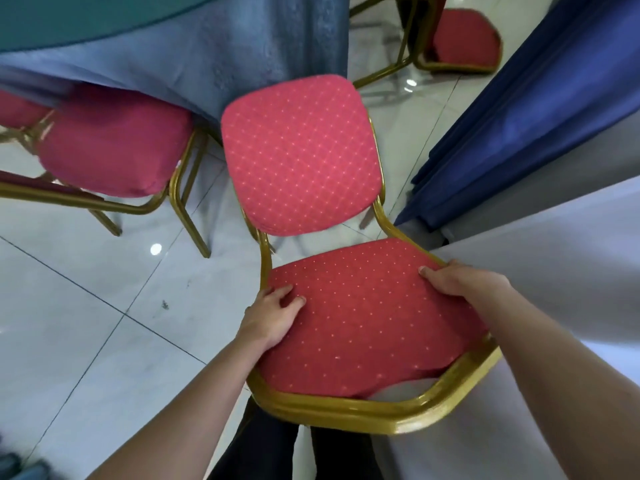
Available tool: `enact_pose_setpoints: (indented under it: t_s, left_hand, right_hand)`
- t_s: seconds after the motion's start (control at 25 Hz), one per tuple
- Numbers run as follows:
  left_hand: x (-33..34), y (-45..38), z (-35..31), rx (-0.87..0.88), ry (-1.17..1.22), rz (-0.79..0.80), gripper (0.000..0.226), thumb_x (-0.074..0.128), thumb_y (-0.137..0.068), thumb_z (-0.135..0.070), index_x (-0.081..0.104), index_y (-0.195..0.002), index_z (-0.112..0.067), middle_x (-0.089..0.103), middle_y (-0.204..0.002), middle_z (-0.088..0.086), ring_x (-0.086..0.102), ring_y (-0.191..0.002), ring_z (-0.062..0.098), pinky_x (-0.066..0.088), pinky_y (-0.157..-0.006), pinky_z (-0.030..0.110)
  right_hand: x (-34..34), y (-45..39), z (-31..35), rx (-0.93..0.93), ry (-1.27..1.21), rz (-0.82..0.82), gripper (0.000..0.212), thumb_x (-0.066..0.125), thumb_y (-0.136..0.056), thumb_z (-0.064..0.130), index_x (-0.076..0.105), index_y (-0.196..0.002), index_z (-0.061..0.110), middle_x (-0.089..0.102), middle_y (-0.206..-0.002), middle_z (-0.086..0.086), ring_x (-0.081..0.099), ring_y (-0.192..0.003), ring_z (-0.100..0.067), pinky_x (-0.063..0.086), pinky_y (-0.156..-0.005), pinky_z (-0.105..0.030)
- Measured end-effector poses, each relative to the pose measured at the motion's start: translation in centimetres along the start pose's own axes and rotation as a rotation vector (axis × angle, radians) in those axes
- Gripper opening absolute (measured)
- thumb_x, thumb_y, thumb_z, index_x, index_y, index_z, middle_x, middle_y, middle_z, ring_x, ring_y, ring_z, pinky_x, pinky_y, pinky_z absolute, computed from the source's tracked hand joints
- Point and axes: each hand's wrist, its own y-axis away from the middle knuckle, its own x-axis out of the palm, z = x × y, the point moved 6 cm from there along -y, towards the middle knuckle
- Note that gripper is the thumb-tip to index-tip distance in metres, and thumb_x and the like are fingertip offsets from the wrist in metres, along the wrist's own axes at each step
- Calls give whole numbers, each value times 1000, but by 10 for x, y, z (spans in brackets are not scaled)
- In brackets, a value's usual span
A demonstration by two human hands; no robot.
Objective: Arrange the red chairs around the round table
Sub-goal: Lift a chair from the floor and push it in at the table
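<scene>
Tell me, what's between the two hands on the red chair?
In the head view, only the red dotted fabric backrest pad lies between the left hand and the right hand; both hands grip its side edges.

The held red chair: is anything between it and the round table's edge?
Nothing visible. Both hands, left and right, grip the red chair by its backrest; its seat already reaches the blue tablecloth. Another chair stands beside it, not in its path.
</scene>
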Motion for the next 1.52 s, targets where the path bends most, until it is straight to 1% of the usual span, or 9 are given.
enact_pose_setpoints:
  t_s: [0.12, 0.24, 0.4, 0.52, 0.56, 0.72, 0.96, 1.12, 1.52]
  left_hand:
    - [-12, 39, -24, 36, -60, 121, 70, 36, -88, -77, 35, -150, -45, 25, -163, -1, 24, -149, 30, 20, -122, 50]
    - [-16, 86, -42, 156, -149, 124, 78, 18, -80, -88, 26, -149, -54, 19, -164, -12, 14, -152, 20, 11, -121, 53]
    - [-32, 136, -55, 316, -141, -20, 80, -1, -73, -93, 21, -145, -64, 20, -161, -23, 9, -151, 7, 7, -122, 45]
    - [-51, 147, -64, 357, -115, -161, 76, -1, -77, -90, 19, -146, -64, 18, -161, -24, 9, -151, 6, 10, -122, 46]
    - [-58, 146, -69, 360, -92, -212, 76, 1, -78, -89, 20, -146, -62, 20, -162, -22, 10, -151, 7, 11, -122, 47]
    - [-86, 132, -87, 353, 5, -429, 76, 10, -82, -85, 28, -149, -54, 29, -160, -12, 16, -150, 16, 15, -121, 48]
    - [-108, 120, -100, 303, 120, -634, 75, 21, -85, -77, 37, -149, -42, 39, -157, -4, 23, -149, 22, 18, -119, 50]
    - [-128, 106, -111, 288, 130, -676, 70, 25, -88, -73, 35, -150, -42, 40, -155, -2, 25, -148, 22, 20, -117, 50]
    - [-167, 73, -124, 239, 163, -693, 68, 26, -91, -74, 35, -151, -41, 45, -152, 0, 29, -146, 25, 24, -117, 52]
  right_hand:
    - [-33, 24, 5, -70, 91, 12, 78, 42, -97, 70, 41, -154, 17, 44, -157, -8, 45, -141, -34, 33, -116, -45]
    - [-54, 41, 11, -166, 77, 24, 81, 45, -94, 72, 34, -158, 23, 37, -162, -7, 39, -145, -34, 30, -118, -45]
    - [-79, 74, 15, -343, -51, -65, 69, 40, -94, 75, 43, -153, 37, 38, -161, -3, 35, -147, -32, 23, -122, -47]
    - [-85, 116, 9, -511, -354, -112, 55, 40, -87, 83, 63, -122, 47, 57, -136, 7, 49, -124, -19, 33, -106, -35]
    - [-87, 130, 7, -602, -459, -154, 60, 40, -83, 87, 65, -118, 46, 57, -129, 13, 48, -121, -13, 31, -103, -30]
    - [-81, 157, 10, -911, -569, -412, 60, 41, -96, 71, 54, -145, 39, 45, -145, 16, 23, -146, -2, 15, -117, -27]
    - [-94, 151, 37, -933, -495, -448, 78, 27, -87, 86, 35, -153, 46, 27, -163, 7, 9, -151, -4, 7, -118, -30]
    - [-113, 147, 57, -928, -483, -398, 86, 23, -80, 93, 31, -153, 49, 26, -161, 7, 11, -149, -9, 14, -123, -43]
    - [-153, 139, 105, -907, -386, -345, 77, 21, -85, 88, 26, -153, 52, 25, -160, 8, 13, -148, -14, 21, -121, -51]
